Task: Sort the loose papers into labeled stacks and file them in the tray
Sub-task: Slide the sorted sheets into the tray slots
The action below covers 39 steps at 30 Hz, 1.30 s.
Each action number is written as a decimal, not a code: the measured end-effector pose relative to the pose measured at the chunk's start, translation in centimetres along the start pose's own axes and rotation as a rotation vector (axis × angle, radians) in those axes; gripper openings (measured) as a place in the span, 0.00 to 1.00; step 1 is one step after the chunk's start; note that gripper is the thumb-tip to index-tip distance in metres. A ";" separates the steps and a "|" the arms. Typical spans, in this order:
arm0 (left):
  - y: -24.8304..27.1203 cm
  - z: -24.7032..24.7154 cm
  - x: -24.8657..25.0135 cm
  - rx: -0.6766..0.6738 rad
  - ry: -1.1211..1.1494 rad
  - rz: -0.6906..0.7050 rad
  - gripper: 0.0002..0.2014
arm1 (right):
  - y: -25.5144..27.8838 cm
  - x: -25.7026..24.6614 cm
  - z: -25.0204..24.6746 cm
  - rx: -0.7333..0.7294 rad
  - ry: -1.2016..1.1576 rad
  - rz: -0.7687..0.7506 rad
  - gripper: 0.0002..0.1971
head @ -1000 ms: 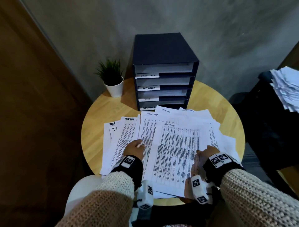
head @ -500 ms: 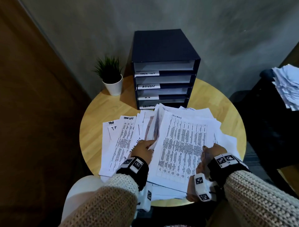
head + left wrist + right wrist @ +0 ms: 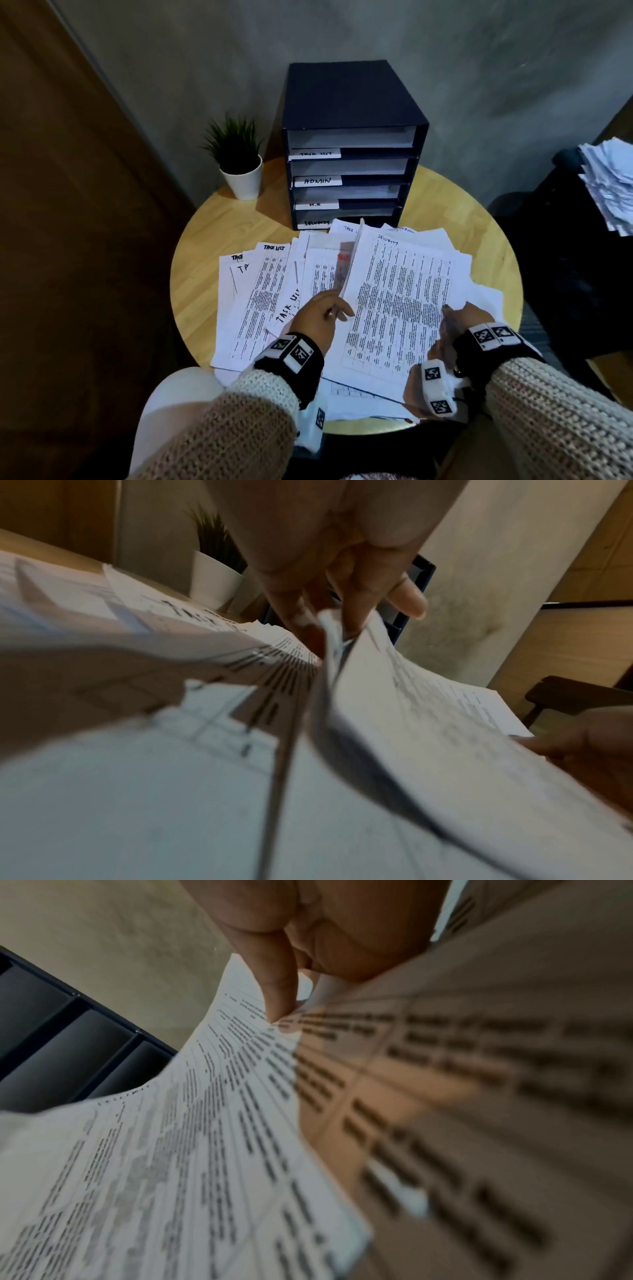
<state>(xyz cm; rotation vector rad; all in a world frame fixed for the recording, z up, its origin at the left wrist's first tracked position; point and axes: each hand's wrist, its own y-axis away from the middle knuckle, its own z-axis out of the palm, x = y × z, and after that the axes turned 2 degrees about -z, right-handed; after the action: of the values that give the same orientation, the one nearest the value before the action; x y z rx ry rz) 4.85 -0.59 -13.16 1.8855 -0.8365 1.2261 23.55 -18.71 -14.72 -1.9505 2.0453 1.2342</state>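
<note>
On the round pale wooden table (image 3: pixel 212 260) lies a spread of loose white printed papers (image 3: pixel 260 301), just in front of the dark blue four-shelf filing tray (image 3: pixel 352 113) labelled TASK LIST, ADMIN, H.R and SECURITY. The right hand (image 3: pixel 459 329) pinches the right edge of a lifted white sheet headed SECURITY (image 3: pixel 400 294), thumb on top. The left hand (image 3: pixel 318 315) grasps that sheet's left edge between its fingers (image 3: pixel 356 599). A small green plant in a white pot (image 3: pixel 239 164) stands left of the tray
</note>
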 end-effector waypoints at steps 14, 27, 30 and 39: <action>-2.1 -0.7 -1.1 0.190 -0.398 -0.182 0.13 | -0.2 -0.3 0.3 -0.139 -0.055 0.010 0.24; -2.1 -1.8 -2.3 0.302 -0.501 -0.344 0.30 | 0.1 -0.4 0.4 -0.148 -0.077 0.039 0.27; -1.5 -0.9 -2.4 0.310 -0.541 -0.243 0.27 | 0.7 -0.8 0.3 -0.139 0.080 0.040 0.27; -1.0 0.5 -1.3 0.113 -0.156 -0.129 0.23 | 2.4 -1.5 -0.4 -0.062 0.308 -0.098 0.27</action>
<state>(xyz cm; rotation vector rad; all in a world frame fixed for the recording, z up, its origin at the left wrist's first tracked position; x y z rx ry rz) 5.43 -0.35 -14.74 2.1139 -0.7262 1.0777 21.96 -17.95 -12.43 -2.3678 2.0285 1.0442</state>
